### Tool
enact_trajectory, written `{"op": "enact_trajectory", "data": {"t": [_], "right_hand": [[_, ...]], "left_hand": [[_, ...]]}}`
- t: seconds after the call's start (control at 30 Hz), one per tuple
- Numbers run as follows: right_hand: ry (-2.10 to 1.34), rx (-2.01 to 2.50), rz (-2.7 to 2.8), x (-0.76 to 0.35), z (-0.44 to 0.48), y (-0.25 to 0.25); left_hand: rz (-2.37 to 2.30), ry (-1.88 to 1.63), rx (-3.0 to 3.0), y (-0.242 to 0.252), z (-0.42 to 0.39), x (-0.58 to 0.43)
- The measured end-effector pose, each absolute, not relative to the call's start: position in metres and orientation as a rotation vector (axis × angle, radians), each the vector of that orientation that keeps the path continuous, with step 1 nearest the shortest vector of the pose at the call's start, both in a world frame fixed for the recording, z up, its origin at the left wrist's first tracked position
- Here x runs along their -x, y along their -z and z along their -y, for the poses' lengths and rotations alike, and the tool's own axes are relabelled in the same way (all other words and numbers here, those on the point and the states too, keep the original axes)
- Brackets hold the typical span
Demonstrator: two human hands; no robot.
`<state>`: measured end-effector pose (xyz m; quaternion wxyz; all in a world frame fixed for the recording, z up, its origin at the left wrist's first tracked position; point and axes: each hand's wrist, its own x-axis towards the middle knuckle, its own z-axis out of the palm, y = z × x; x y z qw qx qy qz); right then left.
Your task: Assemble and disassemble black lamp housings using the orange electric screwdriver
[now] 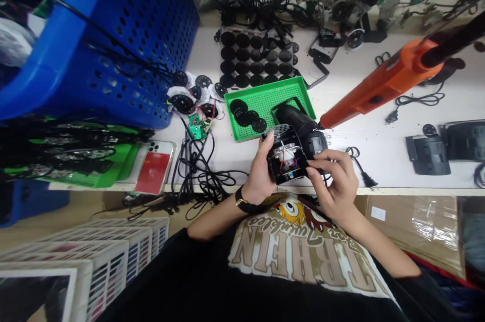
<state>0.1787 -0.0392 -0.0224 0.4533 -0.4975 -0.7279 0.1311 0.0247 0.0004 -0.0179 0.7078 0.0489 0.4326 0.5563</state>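
Observation:
Both my hands hold a black plastic appliance housing point(286, 160) above the table's front edge. Its back is open, with red wires and a pale inner part showing. My left hand point(260, 170) grips its left side, and a black watch sits on that wrist. My right hand point(333, 173) pinches its right edge with the fingertips. A black cylindrical part point(293, 117) rises from the housing over a green tray point(299, 91) holding black discs. The nozzle of an orange hot glue gun point(379, 87) points at the housing from the right, close to it.
A blue perforated crate point(125, 64) fills the upper left. Tangled black cables point(197, 170), small green circuit boards point(197, 127), a phone in a red-and-white case point(154, 168) and rows of black discs point(250, 57) lie on the white table. White crates point(113, 246) stand at lower left.

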Motion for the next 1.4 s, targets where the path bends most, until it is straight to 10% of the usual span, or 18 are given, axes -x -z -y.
{"op": "enact_trajectory", "data": {"t": [0.53,0.93,1.4], "right_hand": [[-0.382,1.219,1.793,-0.163,0.032,0.022],[-1.454,1.431,1.573,-0.167,0.017,0.012],[-1.387,1.442,1.616,-0.162,0.014,0.007]], "left_hand": [[-0.81,-1.227,-0.145,0.03,0.004,-0.014],[-0.813,-1.167,-0.409,0.035,0.012,-0.001],[-0.861,-1.174,-0.317,0.035,0.01,-0.003]]}}
